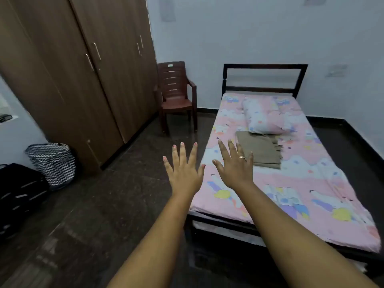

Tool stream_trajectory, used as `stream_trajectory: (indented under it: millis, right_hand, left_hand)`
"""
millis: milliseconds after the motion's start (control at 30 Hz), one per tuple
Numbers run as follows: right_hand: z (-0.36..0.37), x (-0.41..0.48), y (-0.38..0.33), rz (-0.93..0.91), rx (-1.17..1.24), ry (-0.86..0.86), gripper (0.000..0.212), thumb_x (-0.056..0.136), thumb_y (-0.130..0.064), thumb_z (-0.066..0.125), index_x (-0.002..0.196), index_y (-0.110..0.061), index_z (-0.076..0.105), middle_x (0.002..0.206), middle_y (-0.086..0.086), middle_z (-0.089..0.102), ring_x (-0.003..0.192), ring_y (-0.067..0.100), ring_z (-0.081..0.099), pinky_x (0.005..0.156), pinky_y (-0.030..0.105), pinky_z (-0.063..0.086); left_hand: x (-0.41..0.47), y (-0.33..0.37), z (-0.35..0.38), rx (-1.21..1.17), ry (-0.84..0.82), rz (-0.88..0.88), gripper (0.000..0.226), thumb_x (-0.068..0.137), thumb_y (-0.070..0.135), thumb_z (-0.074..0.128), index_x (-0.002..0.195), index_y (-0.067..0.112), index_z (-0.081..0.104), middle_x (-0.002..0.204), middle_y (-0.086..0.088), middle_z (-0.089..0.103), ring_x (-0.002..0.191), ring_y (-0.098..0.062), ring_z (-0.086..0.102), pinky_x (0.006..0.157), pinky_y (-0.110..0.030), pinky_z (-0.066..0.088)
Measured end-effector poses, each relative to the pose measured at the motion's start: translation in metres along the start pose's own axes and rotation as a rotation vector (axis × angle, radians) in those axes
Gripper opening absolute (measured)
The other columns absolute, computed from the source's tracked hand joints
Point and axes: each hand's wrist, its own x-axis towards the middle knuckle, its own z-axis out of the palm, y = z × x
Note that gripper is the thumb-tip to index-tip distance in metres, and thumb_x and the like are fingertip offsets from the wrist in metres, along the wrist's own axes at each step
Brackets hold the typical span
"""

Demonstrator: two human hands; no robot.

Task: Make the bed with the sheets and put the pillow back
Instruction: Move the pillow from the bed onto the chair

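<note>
Head view: the left hand (185, 173) and right hand (236, 169) hang in the air side by side, each grip spread wide, holding nothing. A pink cartoon-print sheet (291, 181) covers the bed (207, 220). The matching pillow (264, 117) lies near the headboard (264, 67), touching a folded brown cloth (261, 152). A plastic chair (176, 96) stands between wardrobe (83, 80) and bed. A zigzag basket (54, 163) and a black bag (18, 194) sit left. Dark floor (114, 194) lies open along the bed's left edge.
</note>
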Motion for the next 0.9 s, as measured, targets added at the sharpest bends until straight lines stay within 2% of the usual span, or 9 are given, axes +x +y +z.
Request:
stream_trajectory:
  millis: [300,500,767,833,900]
  right_hand:
    - [0.095,0.068,-0.16,0.022,0.083,-0.108,0.063,0.098,-0.056,0.023,0.15,-0.038,-0.008,0.16,-0.005,-0.004,0.147,0.021,-0.005,0.114,0.054,-0.001]
    - [0.128,0.127,-0.223,-0.026,0.069,-0.121,0.063,0.098,-0.056,0.024,0.15,-0.038,-0.006,0.161,-0.003,-0.001,0.148,0.023,-0.003,0.115,0.056,0.003]
    - [0.204,0.238,-0.285,-0.082,0.086,-0.27,0.061,0.099,-0.053,0.028,0.151,-0.036,0.002,0.16,-0.003,0.007,0.147,0.021,0.007,0.114,0.053,0.011]
    - [0.22,0.272,-0.294,-0.084,0.054,-0.317,0.059,0.099,-0.052,0.028,0.151,-0.033,0.009,0.159,-0.001,0.013,0.146,0.022,0.012,0.113,0.053,0.016]
    - [0.233,0.31,-0.302,-0.095,0.032,-0.396,0.058,0.099,-0.052,0.029,0.151,-0.03,0.016,0.156,0.001,0.023,0.143,0.024,0.022,0.11,0.051,0.024]
  left_hand:
    - [0.076,-0.165,0.006,0.111,-0.05,-0.006,0.067,0.096,0.056,0.029,0.148,0.039,-0.01,0.159,-0.003,-0.01,0.144,-0.025,-0.02,0.111,-0.054,-0.014]
    - [0.121,-0.241,0.013,0.123,-0.075,-0.066,0.068,0.096,0.057,0.027,0.149,0.039,-0.011,0.159,-0.004,-0.01,0.144,-0.025,-0.02,0.111,-0.054,-0.015]
    - [0.222,-0.316,0.06,0.144,-0.181,-0.115,0.066,0.096,0.057,0.026,0.148,0.039,-0.011,0.16,-0.004,-0.005,0.145,-0.025,-0.015,0.111,-0.053,-0.016]
    - [0.256,-0.333,0.07,0.164,-0.22,-0.122,0.066,0.096,0.056,0.026,0.149,0.038,-0.01,0.16,-0.004,0.002,0.147,-0.025,-0.008,0.111,-0.054,-0.014]
    - [0.293,-0.349,0.079,0.156,-0.312,-0.133,0.064,0.097,0.054,0.028,0.15,0.037,-0.004,0.157,-0.004,0.018,0.146,-0.025,0.011,0.113,-0.054,-0.008]
